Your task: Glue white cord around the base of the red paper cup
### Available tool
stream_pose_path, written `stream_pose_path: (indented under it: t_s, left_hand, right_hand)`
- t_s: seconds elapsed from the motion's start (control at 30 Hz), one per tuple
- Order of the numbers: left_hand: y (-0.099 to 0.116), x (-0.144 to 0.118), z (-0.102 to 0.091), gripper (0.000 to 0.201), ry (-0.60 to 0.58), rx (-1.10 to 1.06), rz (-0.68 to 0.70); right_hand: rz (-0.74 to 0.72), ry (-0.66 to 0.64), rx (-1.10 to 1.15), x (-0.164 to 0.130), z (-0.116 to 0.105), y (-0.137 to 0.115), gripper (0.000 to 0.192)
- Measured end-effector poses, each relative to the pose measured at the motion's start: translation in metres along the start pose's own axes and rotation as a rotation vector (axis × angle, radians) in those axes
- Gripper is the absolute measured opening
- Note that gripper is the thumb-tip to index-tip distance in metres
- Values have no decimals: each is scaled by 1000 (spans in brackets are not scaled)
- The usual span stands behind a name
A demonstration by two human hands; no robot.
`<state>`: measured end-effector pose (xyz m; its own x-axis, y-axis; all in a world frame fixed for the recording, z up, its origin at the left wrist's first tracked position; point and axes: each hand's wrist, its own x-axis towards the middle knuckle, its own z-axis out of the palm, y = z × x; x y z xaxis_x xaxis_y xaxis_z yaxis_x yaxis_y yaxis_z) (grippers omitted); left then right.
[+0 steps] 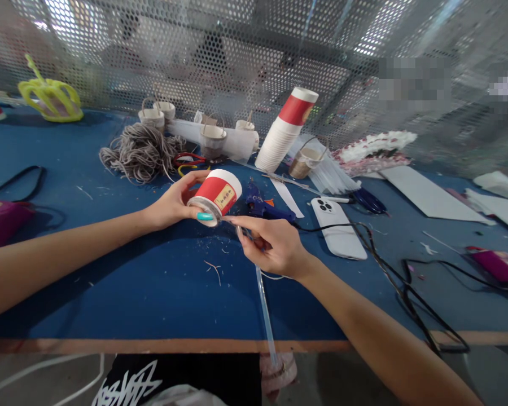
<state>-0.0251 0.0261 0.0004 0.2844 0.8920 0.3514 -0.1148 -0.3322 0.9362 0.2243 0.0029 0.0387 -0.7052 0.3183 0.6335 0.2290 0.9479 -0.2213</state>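
Observation:
A red and white paper cup [220, 192] lies tilted in my left hand [185, 197], whose fingers and thumb wrap round it. A greyish band of cord [204, 207] circles the cup near its lower end, by the thumb. My right hand [273, 242] is closed in a pinch right beside that end, on what looks like a thin cord [275, 277], mostly hidden by the fingers. Just beyond the right hand lies a blue glue gun [265, 207]. Below it a clear glue stick [266, 316] reaches over the table's front edge.
Behind stand a leaning stack of paper cups [277, 144], a bundle of grey cord [141, 152], small handled baskets [213, 141] and scissors [190, 160]. To the right are a white phone [338, 228], black cables [376, 254] and clear glue sticks [328, 172]. A perforated metal screen [237, 62] closes the back.

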Motion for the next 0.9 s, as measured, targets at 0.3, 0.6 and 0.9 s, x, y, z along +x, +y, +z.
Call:
stream_pose_path:
  t_s: [0.3,0.6,0.9]
  left_hand:
    - [-1,-1,-1,83,14,-40,-12]
    - [-3,0,-1,86,12,-6,-3]
    - [-4,1,-1,83,18,-51,1]
  right_hand:
    - [15,54,42,0,1,-3,38]
    - [16,2,43,0,0,-2,35]
    - [-7,-42,35,0,-1,0,37]
